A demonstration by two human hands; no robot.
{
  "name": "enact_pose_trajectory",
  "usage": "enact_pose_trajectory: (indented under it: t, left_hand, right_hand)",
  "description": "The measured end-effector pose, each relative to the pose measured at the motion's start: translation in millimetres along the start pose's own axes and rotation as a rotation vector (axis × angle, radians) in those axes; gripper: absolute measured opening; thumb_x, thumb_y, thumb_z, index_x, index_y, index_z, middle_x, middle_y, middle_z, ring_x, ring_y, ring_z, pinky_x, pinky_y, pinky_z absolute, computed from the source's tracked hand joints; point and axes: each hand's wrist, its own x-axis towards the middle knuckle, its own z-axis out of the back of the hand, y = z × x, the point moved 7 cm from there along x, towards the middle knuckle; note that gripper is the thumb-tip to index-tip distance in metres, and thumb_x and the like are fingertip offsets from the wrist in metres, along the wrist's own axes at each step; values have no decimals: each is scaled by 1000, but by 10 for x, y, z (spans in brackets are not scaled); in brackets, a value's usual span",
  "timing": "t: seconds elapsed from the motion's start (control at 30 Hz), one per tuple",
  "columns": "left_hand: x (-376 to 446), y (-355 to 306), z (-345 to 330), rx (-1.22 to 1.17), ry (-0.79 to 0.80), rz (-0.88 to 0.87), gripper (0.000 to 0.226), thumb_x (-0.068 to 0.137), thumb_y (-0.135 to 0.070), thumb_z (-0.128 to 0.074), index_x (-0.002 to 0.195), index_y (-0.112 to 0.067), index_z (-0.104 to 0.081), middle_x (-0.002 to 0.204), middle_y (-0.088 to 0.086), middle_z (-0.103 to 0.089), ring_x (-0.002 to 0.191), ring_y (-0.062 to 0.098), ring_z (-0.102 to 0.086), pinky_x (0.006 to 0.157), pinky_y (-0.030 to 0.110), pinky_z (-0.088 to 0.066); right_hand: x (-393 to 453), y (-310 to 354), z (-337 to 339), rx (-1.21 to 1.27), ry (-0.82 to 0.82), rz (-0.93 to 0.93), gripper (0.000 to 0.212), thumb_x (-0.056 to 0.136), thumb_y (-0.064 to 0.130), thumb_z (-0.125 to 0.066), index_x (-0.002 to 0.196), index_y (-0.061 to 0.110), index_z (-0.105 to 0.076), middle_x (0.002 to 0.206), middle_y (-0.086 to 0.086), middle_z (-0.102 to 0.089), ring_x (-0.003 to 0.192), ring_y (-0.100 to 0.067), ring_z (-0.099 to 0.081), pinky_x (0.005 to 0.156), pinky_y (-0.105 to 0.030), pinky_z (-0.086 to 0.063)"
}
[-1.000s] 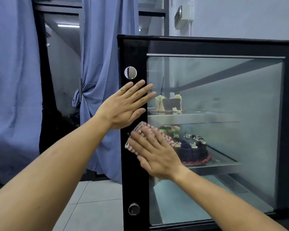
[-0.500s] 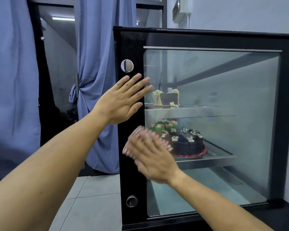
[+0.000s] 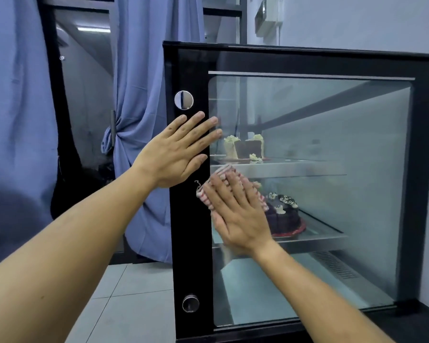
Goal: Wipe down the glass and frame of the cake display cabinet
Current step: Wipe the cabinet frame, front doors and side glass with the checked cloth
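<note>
Glass [image 3: 332, 194] wiping is underway: your right hand [image 3: 238, 219] presses the striped cloth [image 3: 223, 173] flat-fingered while your left hand [image 3: 176, 154], fingers straight, braces the frame [image 3: 191, 231]; sweep toward three o'clock next.

glass pane [image 3: 332, 194] of cabinet: right of right hand [image 3: 238, 219] wide bare stretch, likewise above and below it. left of pane, black frame strip [image 3: 191, 243] partly covered by flat left hand [image 3: 176, 154]; round metal knob [image 3: 183, 100] juts just above that hand, second knob [image 3: 190, 303] low on strip. cakes [image 3: 282, 214] and shelves behind pane. blue curtain [image 3: 139, 95] hangs close left of cabinet.
</note>
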Motion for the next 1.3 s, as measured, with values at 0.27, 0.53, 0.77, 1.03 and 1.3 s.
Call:
enact_pose_trajectory:
  t: [0.27, 0.53, 0.77, 1.03, 1.3]
  left_hand:
    - [-12, -22, 11, 1, 10, 42, 60, 110, -43, -21, 166, -23, -12, 174, 3, -7, 161, 25, -4, 130, 48, -10]
    - [5, -29, 17, -10, 27, 59, 58, 110, -41, -21, 166, -27, -16, 174, 6, -6, 161, 27, -3, 131, 45, -4]
    - [-7, -20, 20, -20, 52, 64, 58, 111, -42, -19, 166, -27, -12, 174, 5, -3, 161, 26, 0, 131, 45, -2]
    - [-102, -153, -62, -105, 10, 294, 58, 110, -38, -22, 166, -30, -12, 175, 2, -3, 161, 26, 4, 131, 46, -2]
    - [-283, -596, -159, -332, -41, 689, 62, 109, -36, -27, 166, -30, -6, 174, -3, 7, 160, 21, 13, 130, 42, 7]
  right_hand:
    - [-1105, 912, -355, -162, 290, 718, 68, 104, 47, -38, 166, 29, -16, 174, 7, -16, 161, -20, -8, 131, -45, 3]
    - [3, 168, -50, 20, 100, 150, 64, 105, 37, -46, 164, 23, -28, 173, -1, -19, 161, -29, -11, 128, -56, -19]
    - [-231, 784, -270, -95, 218, 594, 62, 104, 41, -41, 164, 30, -28, 173, 5, -19, 161, -21, -9, 132, -44, -1]
    - [-840, 931, -273, 59, 159, 140, 63, 103, 39, -49, 163, 28, -32, 172, 4, -22, 161, -22, -14, 131, -47, -10]
    - [-369, -824, 162, -18, 39, -230, 61, 108, 35, -36, 166, 22, -22, 173, -4, -18, 161, -28, -11, 128, -54, -17]
